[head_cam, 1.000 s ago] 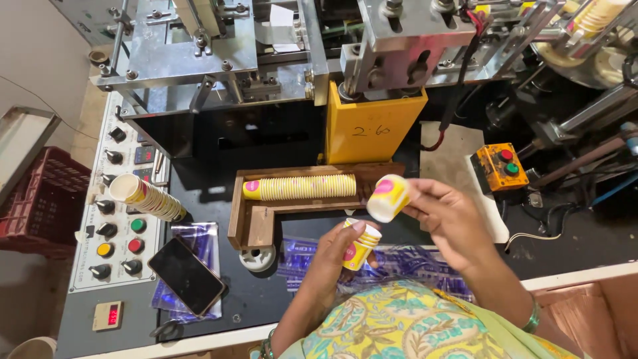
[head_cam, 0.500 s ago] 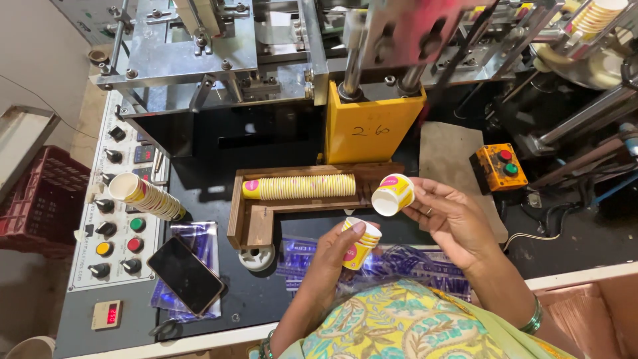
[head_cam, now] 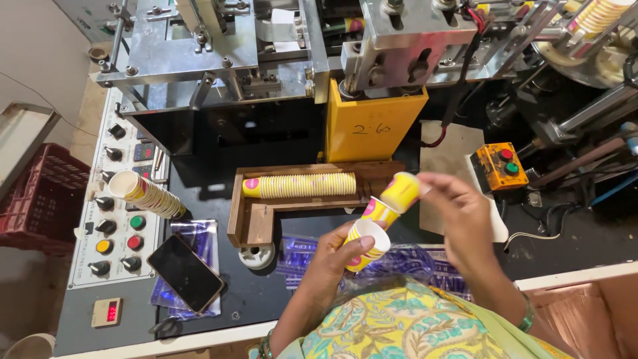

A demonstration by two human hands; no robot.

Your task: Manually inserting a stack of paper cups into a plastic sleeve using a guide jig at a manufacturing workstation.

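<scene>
Cups being handled at the forming machine (head_cam: 266, 60), one in each hand.

The black table (head_cam: 266, 292) carried a wooden tray (head_cam: 249, 223) where a long nested row of cups (head_cam: 299, 185) already lay on its side, much of the tray bare. A shorter stack (head_cam: 146, 194) leaned on the control panel (head_cam: 113, 219); a phone (head_cam: 185, 272) lay near. The right hand (head_cam: 465, 223) pinched a yellow cup (head_cam: 399, 193), a further cup (head_cam: 379, 211) just below it; the left hand (head_cam: 335, 256), fingers curled, held a cup (head_cam: 365, 244) mouth up.

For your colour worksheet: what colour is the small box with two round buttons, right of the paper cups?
Orange box, with one red and one green button; head view.
</scene>
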